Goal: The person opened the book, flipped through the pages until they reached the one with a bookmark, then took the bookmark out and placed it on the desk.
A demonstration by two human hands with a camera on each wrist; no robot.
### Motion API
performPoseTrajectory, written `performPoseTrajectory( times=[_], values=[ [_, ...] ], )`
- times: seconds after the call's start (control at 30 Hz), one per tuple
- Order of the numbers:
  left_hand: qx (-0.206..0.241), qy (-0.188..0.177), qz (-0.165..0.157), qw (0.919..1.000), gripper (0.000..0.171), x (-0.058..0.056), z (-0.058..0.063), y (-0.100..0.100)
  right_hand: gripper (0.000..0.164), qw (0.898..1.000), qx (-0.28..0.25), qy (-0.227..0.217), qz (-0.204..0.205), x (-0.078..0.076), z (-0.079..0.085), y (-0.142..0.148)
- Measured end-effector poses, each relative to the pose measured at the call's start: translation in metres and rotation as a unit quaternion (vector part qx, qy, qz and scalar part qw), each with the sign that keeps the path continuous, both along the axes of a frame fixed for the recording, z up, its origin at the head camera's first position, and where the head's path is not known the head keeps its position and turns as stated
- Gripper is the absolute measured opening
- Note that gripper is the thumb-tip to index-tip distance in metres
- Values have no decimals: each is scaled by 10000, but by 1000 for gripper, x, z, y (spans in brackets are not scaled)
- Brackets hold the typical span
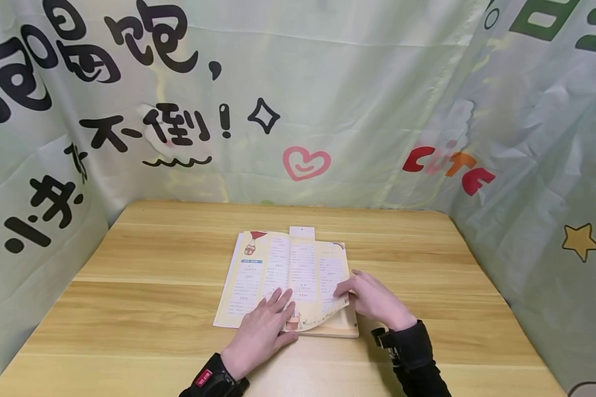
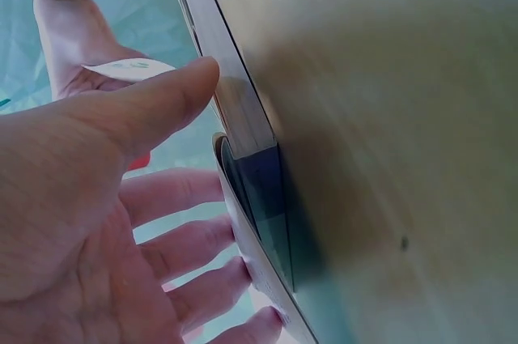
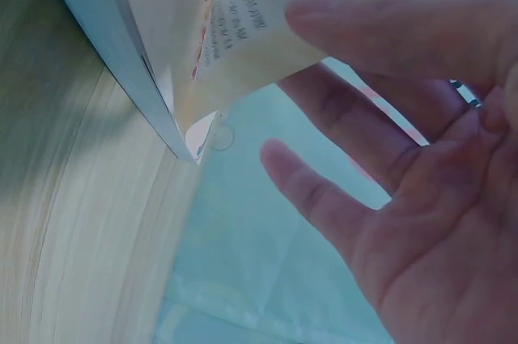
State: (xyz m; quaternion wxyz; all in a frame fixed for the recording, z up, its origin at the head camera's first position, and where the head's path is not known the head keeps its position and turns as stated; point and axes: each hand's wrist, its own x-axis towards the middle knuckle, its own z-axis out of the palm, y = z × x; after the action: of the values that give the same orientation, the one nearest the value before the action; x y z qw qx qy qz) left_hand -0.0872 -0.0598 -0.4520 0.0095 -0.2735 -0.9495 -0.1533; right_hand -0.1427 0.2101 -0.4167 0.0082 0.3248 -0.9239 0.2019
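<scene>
An open book (image 1: 305,270) with printed text and small drawings lies on the wooden table in front of me. My left hand (image 1: 264,330) rests with spread fingers on the lower middle of its pages; in the left wrist view its thumb (image 2: 174,101) lies by the book's edge. At the right side, my right hand (image 1: 374,298) pinches the edge of one page (image 3: 259,61) between thumb and fingers. That page is lifted and curves up at its lower corner, showing the pages beneath. A pale tab (image 1: 302,233) sticks out past the book's top edge.
The wooden table (image 1: 159,309) spreads out around the book. Pale green cloth (image 1: 357,110) with lettering, a pink heart and a star hangs behind and at both sides. Black bands (image 1: 411,347) are on both wrists.
</scene>
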Motion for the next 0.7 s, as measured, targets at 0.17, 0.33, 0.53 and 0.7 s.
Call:
performPoseTrajectory(
  times=[0.17,0.33,0.53,0.7],
  values=[
    [-49,5,34,10000,57,0,-1,1,37,9995,-159,239,-92,0,0,-1],
    [-55,35,64,10000,58,1,0,2,31,9963,-503,690,-48,-2,0,-3],
    [-36,157,55,9999,54,0,-1,3,28,9845,-907,1502,63,-3,-1,-7],
    [-128,348,26,9993,42,-1,-3,3,26,9745,-1155,1921,-47,-4,0,-10]
  ],
)
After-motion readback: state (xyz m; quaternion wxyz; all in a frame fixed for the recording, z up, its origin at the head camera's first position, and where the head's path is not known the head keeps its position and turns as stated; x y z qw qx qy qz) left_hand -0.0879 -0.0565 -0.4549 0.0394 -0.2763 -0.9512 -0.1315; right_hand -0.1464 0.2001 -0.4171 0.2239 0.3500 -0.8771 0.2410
